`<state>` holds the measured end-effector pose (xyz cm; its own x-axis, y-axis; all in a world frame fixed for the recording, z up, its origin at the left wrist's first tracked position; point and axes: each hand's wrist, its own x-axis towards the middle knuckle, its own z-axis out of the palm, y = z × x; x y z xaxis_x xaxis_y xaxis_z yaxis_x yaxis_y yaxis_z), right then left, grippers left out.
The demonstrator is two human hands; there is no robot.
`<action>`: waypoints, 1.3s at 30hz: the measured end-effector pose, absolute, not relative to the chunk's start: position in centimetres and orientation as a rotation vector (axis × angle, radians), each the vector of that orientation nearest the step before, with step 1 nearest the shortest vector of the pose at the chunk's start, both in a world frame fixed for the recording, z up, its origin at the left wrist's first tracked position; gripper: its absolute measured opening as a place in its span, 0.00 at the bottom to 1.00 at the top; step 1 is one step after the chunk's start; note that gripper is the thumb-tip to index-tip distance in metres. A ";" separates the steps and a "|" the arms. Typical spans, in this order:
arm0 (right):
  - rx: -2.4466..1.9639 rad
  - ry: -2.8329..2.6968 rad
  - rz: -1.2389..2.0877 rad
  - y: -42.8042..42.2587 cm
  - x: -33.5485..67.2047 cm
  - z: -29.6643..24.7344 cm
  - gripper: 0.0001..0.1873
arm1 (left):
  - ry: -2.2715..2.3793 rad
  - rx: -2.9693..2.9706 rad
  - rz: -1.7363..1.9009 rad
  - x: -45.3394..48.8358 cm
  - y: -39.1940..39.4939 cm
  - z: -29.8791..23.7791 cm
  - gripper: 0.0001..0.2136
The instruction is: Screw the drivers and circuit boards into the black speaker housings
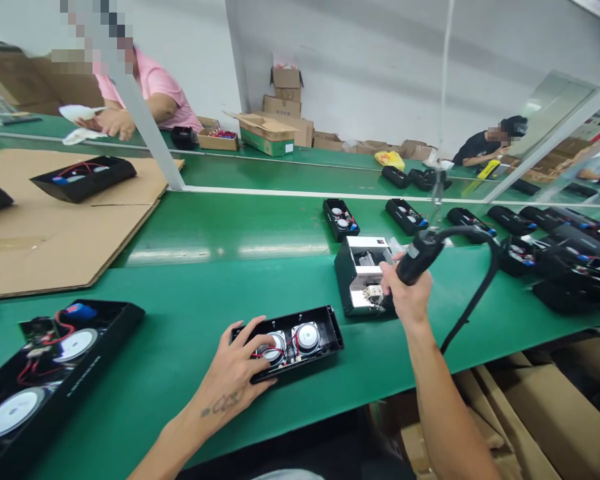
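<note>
On the green bench top lies a black speaker housing (325,343) with two round drivers and red wires inside. My left hand (245,360) grips its left end, thumb along the near side and fingers reaching over and into it. My right hand (409,293) is closed around a black electric screwdriver (421,255), held with its tip pointing down. The tip is at the front of a small black and silver screw feeder (353,280); my hand hides part of it, so contact cannot be told.
A larger open speaker housing (55,387) lies at the left, below a cardboard sheet (65,233). Several black housings (407,217) line the far belt. The screwdriver's cable (485,287) loops down to the right. Co-workers (165,93) sit across; cardboard boxes (555,400) lie below the bench edge.
</note>
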<state>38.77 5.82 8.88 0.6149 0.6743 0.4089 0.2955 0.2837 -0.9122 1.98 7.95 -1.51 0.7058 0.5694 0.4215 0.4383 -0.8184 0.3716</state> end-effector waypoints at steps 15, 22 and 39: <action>-0.757 -0.989 0.790 1.0 27.5 7.9 0.10 | 0.823 2.706 0.648 2.1 7.4 -0.8 0.10; -0.792 -1.018 0.801 1.7 26.4 6.9 0.11 | 0.818 2.682 0.661 2.0 7.4 -1.1 0.11; -0.751 -1.000 0.813 1.5 26.5 7.5 0.09 | 0.824 2.691 0.676 2.1 7.3 -1.2 0.11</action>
